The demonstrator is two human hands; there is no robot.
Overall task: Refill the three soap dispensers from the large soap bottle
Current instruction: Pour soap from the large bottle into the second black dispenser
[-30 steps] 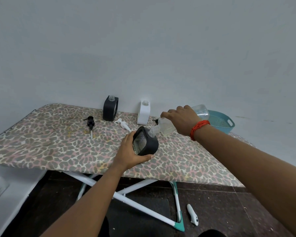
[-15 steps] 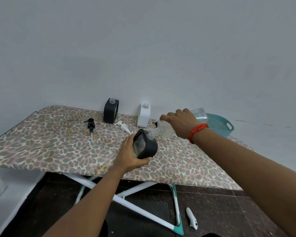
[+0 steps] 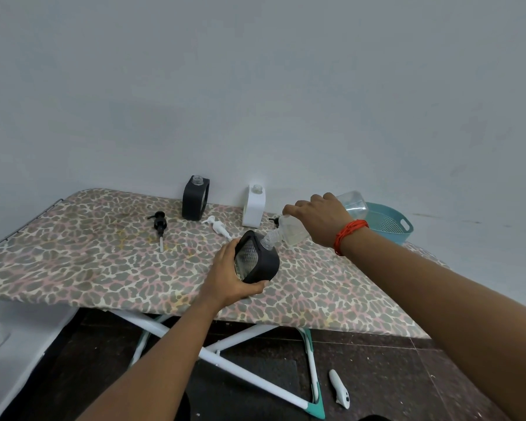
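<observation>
My left hand grips a black square soap dispenser, tilted, its clear neck pointing up and right. My right hand holds the large clear soap bottle tipped on its side, its mouth against the dispenser's neck. A second black dispenser and a white dispenser stand uncapped at the back of the leopard-print board. A black pump head and a white pump head lie loose on the board.
A teal colander basket sits at the board's far right behind my right wrist. The wall runs close behind the dispensers. Below are the board's white legs and a white object on the dark floor.
Both hands stay in nearly the same pose, the bottle's mouth held at the dispenser's neck. The view has shifted slightly; the hands sit a little lower in it.
</observation>
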